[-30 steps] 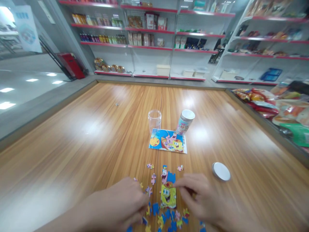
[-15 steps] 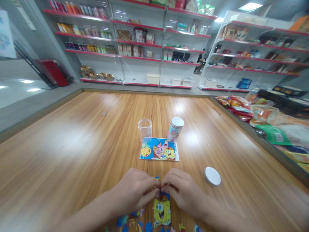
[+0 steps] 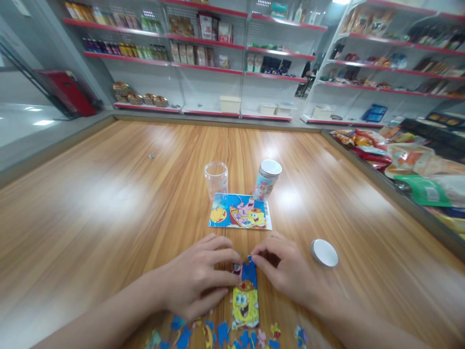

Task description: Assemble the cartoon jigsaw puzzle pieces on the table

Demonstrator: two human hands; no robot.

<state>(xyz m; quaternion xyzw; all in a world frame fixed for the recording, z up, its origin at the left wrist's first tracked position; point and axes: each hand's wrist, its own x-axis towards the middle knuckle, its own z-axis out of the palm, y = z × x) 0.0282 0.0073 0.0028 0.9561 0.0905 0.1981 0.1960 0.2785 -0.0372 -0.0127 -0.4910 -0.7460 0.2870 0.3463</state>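
A partly joined jigsaw puzzle (image 3: pixel 246 306) lies in front of me, with a yellow cartoon sponge face below and a pink face and blue patch above. My left hand (image 3: pixel 198 274) rests along its left side, fingers stretched and apart, fingertips on the upper left part. At the upper right corner, my right hand (image 3: pixel 288 266) pinches a small blue puzzle piece (image 3: pixel 250 258) between thumb and forefinger. Several loose jigsaw pieces (image 3: pixel 223 332) are scattered near the bottom edge, partly cut off by the view. Just beyond the hands is a printed picture card (image 3: pixel 236 213) with the same cartoon characters.
Behind the card stand a clear plastic jar (image 3: pixel 216 177) and a printed can (image 3: pixel 267 180). A round white lid (image 3: pixel 324 253) lies to the right on the wooden table (image 3: pixel 119 208). Snack bags (image 3: pixel 410 160) line the right side; stocked shelves (image 3: pixel 207 68) stand at the back.
My fingers have come apart from over the puzzle's top. The left hand has spread out, and the right has shifted right, uncovering the pink face and blue patch. The view has tilted down.
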